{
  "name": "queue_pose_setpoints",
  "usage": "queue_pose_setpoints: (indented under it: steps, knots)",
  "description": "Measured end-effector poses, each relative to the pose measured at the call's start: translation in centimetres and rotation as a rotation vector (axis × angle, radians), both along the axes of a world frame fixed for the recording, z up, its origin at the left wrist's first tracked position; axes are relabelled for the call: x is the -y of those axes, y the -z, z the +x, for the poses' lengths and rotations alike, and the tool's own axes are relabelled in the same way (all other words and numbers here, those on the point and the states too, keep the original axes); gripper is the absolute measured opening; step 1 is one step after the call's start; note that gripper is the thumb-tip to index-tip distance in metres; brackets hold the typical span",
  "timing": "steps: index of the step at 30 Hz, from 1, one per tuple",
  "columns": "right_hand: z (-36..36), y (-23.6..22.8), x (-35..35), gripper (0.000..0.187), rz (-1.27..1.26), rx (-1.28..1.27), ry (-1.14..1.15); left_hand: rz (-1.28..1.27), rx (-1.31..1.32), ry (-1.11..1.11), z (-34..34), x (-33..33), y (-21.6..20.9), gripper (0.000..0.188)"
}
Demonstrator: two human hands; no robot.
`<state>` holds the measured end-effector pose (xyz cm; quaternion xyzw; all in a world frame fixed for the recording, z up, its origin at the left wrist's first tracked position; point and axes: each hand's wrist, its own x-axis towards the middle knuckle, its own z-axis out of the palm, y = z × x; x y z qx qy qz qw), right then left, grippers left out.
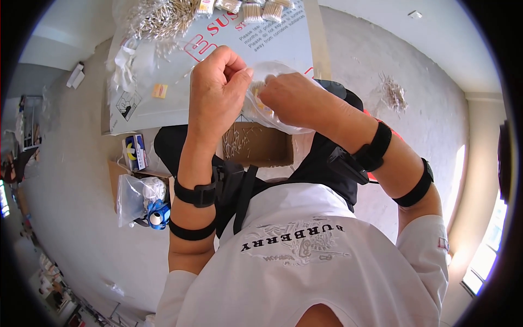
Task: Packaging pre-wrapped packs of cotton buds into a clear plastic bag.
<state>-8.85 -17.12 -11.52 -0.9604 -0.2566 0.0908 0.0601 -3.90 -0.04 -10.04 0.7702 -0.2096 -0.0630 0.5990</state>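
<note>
Left hand (215, 92), thumb and forefinger together, right beside the plastic bag (265, 113)! Right hand (297, 98) curls over it; clamped or not, can't tell. Between both grips: clear, filmy, yellow showing through. Cotton swabs (163, 19) lie beyond.

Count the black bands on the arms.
4: on the left arm, a wrist-side band and an elbow-side band; on the right arm, a wrist-side band and an elbow-side band.

1 translucent plastic bag (265, 112), loosely crumpled, yellowish contents (256, 89) showing through, upper centre of view
</note>
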Motion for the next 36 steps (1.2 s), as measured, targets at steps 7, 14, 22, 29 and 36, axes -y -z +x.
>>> queue_pose_setpoints:
  steps: [7, 14, 22, 29, 36]
  knots:
    - [0.4, 0.5, 0.2, 0.018, -0.126, -0.105, 0.035, -0.001, -0.008, 0.029, -0.1, 0.1, 0.1, 0.012]
    - [-0.3, 0.3, 0.0, 0.015, -0.128, -0.159, 0.048, 0.044, -0.042, 0.024, -0.2, 0.0, 0.0, 0.012]
    - [2.2, 0.4, -1.6, 0.016, -0.033, -0.374, 0.051, 0.009, 0.052, 0.018, 0.2, 0.2, -0.5, 0.006]
    - [4.2, 1.8, -1.8, 0.016, -0.001, -0.259, 0.077, -0.082, 0.064, -0.085, 1.1, 0.2, -1.2, 0.002]
    - [3.7, -0.2, -0.1, 0.014, 0.215, -0.506, 0.149, 0.368, 0.825, 0.314, -2.5, 0.0, -5.5, 0.023]
